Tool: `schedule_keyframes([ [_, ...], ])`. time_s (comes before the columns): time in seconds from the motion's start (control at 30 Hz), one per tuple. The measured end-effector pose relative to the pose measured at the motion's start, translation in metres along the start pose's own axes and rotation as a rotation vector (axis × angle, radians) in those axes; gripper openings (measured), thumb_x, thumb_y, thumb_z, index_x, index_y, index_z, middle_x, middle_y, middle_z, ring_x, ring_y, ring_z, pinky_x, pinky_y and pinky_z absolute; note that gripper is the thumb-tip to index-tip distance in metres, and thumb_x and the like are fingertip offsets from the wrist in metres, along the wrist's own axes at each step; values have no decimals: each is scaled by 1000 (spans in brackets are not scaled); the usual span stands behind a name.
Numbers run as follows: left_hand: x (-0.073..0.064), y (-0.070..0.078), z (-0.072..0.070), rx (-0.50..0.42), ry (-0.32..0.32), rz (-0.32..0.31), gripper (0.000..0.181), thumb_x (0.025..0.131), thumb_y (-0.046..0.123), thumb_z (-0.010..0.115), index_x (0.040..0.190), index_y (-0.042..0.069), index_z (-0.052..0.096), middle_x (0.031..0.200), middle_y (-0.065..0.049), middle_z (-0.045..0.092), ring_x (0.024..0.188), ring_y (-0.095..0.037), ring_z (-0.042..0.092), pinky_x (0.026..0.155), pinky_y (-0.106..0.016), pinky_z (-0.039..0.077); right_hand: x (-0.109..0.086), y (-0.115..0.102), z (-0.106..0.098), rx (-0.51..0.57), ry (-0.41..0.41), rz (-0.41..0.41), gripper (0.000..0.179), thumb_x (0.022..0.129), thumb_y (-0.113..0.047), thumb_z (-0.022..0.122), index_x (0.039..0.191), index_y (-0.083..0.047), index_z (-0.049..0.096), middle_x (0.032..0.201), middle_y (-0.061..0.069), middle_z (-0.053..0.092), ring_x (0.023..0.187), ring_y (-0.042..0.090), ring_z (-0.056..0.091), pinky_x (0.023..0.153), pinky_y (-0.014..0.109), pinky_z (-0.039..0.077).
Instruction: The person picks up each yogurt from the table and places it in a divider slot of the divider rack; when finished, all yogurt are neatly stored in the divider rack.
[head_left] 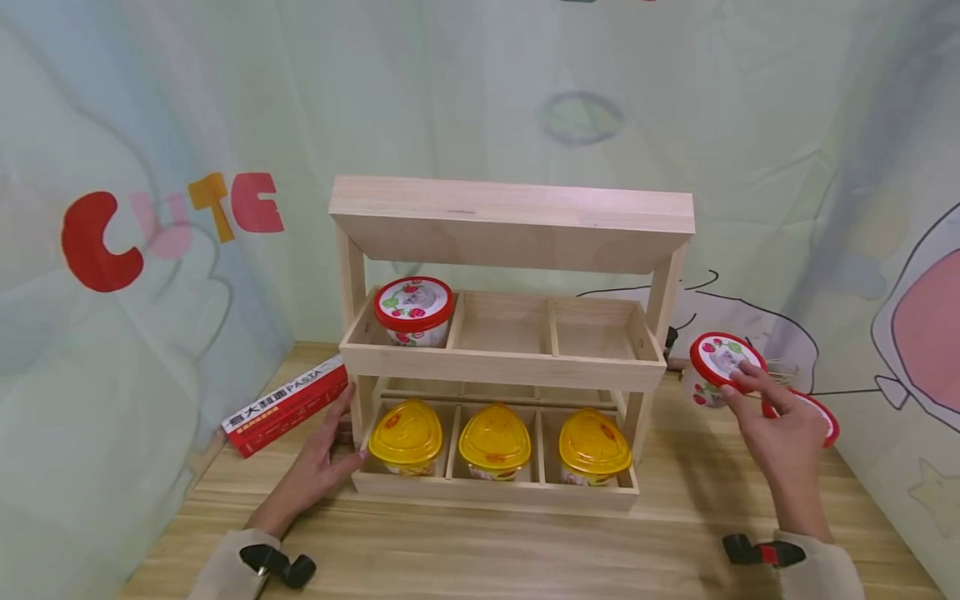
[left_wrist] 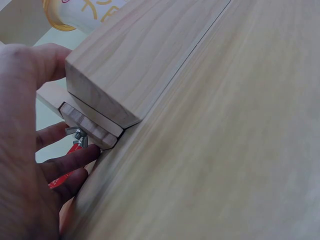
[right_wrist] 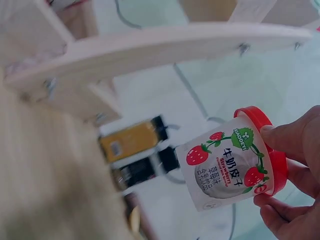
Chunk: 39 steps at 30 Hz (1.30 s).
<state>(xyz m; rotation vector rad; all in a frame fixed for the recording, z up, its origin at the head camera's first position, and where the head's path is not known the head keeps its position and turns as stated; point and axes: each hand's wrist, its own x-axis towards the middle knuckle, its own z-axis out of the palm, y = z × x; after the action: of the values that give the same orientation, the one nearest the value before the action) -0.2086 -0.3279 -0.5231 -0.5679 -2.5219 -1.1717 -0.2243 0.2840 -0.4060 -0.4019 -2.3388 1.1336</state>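
My right hand (head_left: 786, 439) grips a strawberry drink cup (right_wrist: 225, 167) by its red lid (right_wrist: 260, 122), holding it in the air right of the wooden rack (head_left: 502, 364). The right wrist view shows the cup tilted, with thumb and fingertips on the lid's rim. At the rack's lower left corner, my left hand (head_left: 318, 465) holds the end of the bottom tray (left_wrist: 107, 90), thumb on the front corner and fingers curled behind, near a wing nut (left_wrist: 77, 134). A matching red-lidded cup (head_left: 414, 312) sits in the upper tray's left compartment. Three yellow-lidded cups (head_left: 495, 439) fill the lower tray's compartments.
A red pasta box (head_left: 288, 404) leans by the rack's left side. Another red lid (head_left: 813, 417) shows behind my right hand. In the right wrist view, a yellow-labelled container (right_wrist: 131, 141) and a dark bottle (right_wrist: 137, 171) stand behind the rack. Printed curtains surround the wooden table (head_left: 480, 550).
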Motion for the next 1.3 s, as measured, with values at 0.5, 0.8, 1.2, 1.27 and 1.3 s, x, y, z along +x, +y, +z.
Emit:
schedule_keyframes([
  [0.5,-5,3,-4,28,3,-24,109,91,13,79,175,23,9,170,-26,36,133,-46,57,105,-43,57,-15,-49,-32,122,144,-269,31,94,-27,85,123,-15,83,134,-10,77,132,-2,66,94,3,46],
  [0.8,-1,0,2,24,12,-15,111,89,13,79,175,23,9,173,-26,32,139,-48,51,109,-68,49,-18,-83,-59,159,137,-386,29,95,-21,83,124,-15,82,134,-16,76,134,-1,63,99,6,47],
  [1.2,0,0,1,-31,-4,-18,110,91,13,77,175,24,7,174,-29,26,142,-54,49,107,-79,46,-28,-122,-56,279,95,-490,30,93,-9,83,123,-12,82,130,-15,78,132,2,66,105,11,51],
  [1.27,0,0,1,-36,-2,-16,110,90,12,77,175,24,7,174,-30,27,143,-56,47,106,-82,44,-30,-129,-52,293,82,-504,30,93,-9,83,123,-12,82,130,-14,78,132,3,66,106,12,51],
  [1.3,0,0,1,-34,0,-16,110,90,12,77,175,24,7,174,-29,27,143,-55,48,106,-81,45,-31,-131,-50,296,78,-511,30,93,-9,83,123,-13,82,131,-14,78,132,3,66,106,12,51],
])
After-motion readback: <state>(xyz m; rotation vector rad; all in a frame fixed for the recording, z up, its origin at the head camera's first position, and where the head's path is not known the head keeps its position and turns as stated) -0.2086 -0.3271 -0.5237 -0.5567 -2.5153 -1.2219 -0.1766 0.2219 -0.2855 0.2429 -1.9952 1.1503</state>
